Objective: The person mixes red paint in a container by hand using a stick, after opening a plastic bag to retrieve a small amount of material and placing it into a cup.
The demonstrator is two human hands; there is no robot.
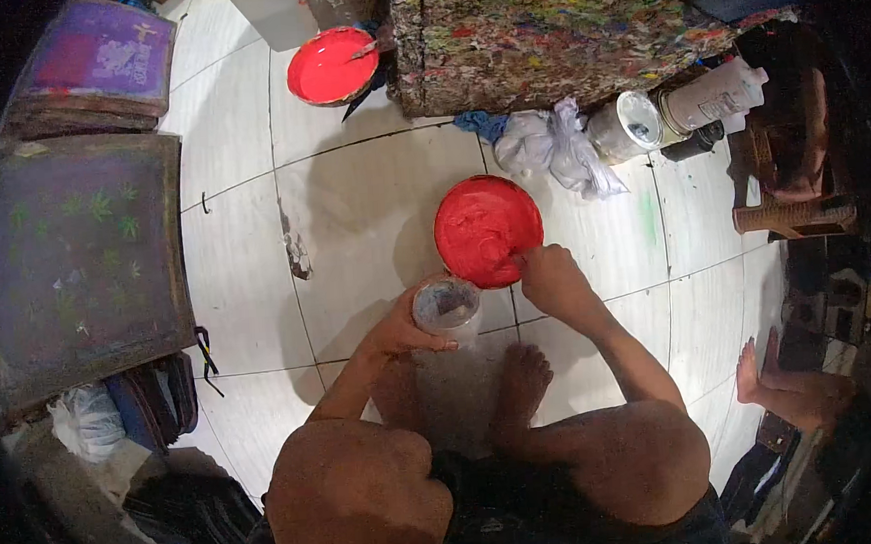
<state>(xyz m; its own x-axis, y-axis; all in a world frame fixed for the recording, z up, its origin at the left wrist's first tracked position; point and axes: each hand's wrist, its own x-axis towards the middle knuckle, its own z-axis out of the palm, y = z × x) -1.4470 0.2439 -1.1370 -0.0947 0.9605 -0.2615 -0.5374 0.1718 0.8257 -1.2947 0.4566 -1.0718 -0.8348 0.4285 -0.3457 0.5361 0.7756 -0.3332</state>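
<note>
A round tub of thick red paint [480,220] sits on the white tiled floor in front of me. My right hand [554,283] is closed at the tub's near right rim. Its fingers wrap round something whose end seems to dip into the paint, coated red, but I cannot make out what it is. My left hand [406,323] grips a clear plastic cup [446,306] close to the tub's near left edge. The cup's mouth faces up, and greyish smears show inside it.
Another red paint tub [332,67] with a tool across it stands farther back, beside a paint-splattered block [542,40]. A white plastic bag [552,148], a paint can [627,124] and a brown stool [792,216] are right. Framed screens [85,251] lie left. Another person's foot [748,372] shows right.
</note>
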